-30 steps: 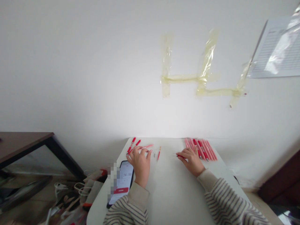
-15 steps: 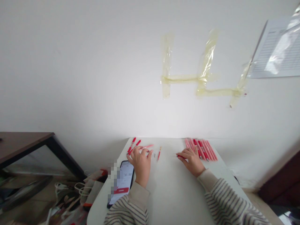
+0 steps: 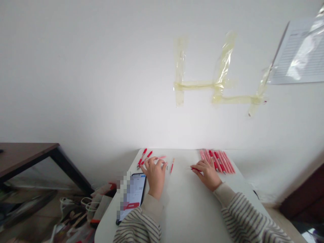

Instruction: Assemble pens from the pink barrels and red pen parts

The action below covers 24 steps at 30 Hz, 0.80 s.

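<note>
My left hand hovers over the left part of the white table, fingers curved and apart, with nothing visible in them. Its thumb is close to a tiny part, mostly hidden and too small to name. Just right of it lies a red pen refill. Behind the fingers shows a pale pink pen barrel. My right hand is closed around a red pen part, its thin clear tip pointing left.
Several pink and red pens lie in a row at the back right. Two red pens rest at the back left. A phone lies by the left edge. Bags and cables are on the floor; a brown desk stands left.
My left hand has shifted slightly right, bringing its thumb closer to the tiny part. The right hand keeps its place and its hold.
</note>
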Each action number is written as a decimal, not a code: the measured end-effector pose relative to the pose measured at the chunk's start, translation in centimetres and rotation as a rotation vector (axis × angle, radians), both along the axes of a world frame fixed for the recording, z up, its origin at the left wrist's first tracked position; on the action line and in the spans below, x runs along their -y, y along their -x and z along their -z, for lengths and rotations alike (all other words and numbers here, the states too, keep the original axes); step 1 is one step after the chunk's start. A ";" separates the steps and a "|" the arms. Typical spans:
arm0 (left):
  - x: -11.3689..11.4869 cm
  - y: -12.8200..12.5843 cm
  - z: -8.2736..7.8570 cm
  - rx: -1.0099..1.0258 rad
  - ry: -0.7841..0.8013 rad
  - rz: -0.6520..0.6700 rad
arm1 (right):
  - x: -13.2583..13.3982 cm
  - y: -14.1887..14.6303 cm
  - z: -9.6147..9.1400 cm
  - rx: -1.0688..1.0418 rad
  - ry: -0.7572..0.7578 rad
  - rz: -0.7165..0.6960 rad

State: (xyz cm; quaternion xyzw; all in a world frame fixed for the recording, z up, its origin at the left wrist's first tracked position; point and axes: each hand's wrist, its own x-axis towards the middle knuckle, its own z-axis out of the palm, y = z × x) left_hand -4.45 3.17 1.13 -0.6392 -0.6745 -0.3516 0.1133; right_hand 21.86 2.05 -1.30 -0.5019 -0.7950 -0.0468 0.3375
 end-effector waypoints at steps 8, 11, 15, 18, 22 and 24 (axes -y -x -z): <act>-1.5 -0.6 0.0 0.001 -0.005 -0.022 | 0.0 -0.1 0.0 -0.002 0.046 0.009; -2.4 -0.9 0.1 -0.013 -0.023 -0.028 | 0.0 0.0 -0.1 0.011 0.045 0.017; -3.1 -1.1 0.3 -0.044 -0.031 -0.019 | 0.2 0.1 -0.2 0.014 0.020 0.031; -3.1 -1.1 0.3 -0.056 -0.027 -0.022 | 0.2 0.2 -0.2 0.021 -0.003 0.032; -2.9 -1.0 0.2 -0.049 -0.024 -0.009 | 0.2 0.1 -0.2 0.034 -0.011 0.031; -2.9 -1.0 0.2 -0.036 -0.016 -0.004 | 0.1 0.0 -0.2 0.031 -0.009 0.027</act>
